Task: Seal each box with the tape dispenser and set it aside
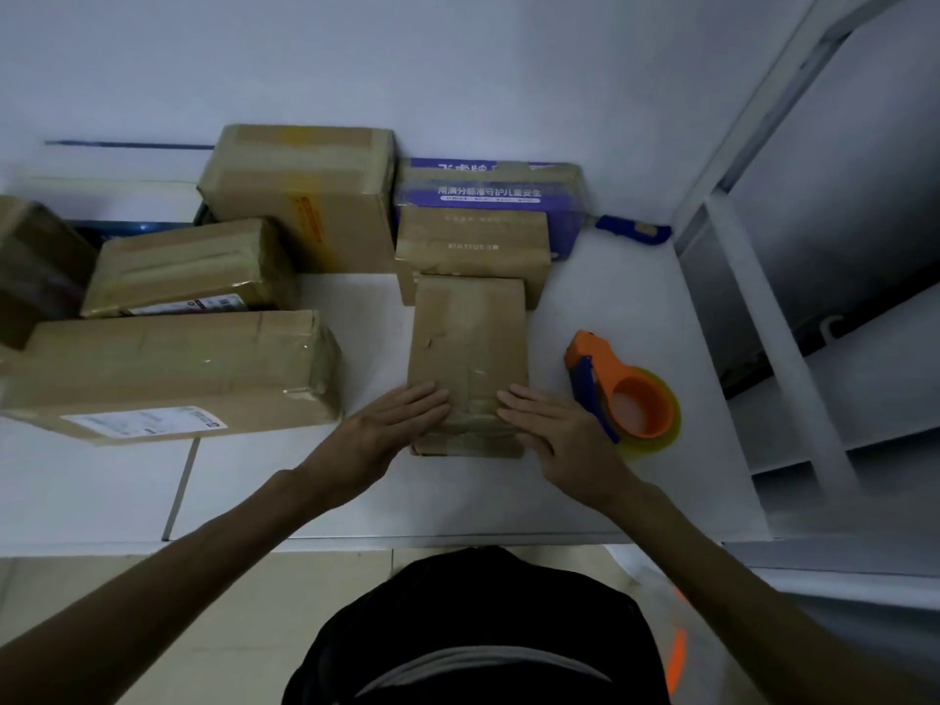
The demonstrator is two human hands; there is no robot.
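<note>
A narrow brown box is laid lengthwise on the white bench, directly in front of the person. Its near end is pressed down by both hands: the left hand is laid flat on the near left part of the top, fingers straight and close together, and the right hand is laid flat on the near right part in the same way. A strip of bare cardboard is left between the two sets of fingertips. Nothing is gripped by either hand.

The tape dispenser, orange with a blue handle and a roll of clear tape, is set on the bench just to the right of the box, near the right hand but apart from it.

The far end of the box is butted against a second brown box, behind which a purple printed box is placed. A tall brown box is stood to the left of these, and a long labelled box and a medium box are laid further left. A blue-handled tool is seen by the wall. A white shelf frame is stood at the right.
</note>
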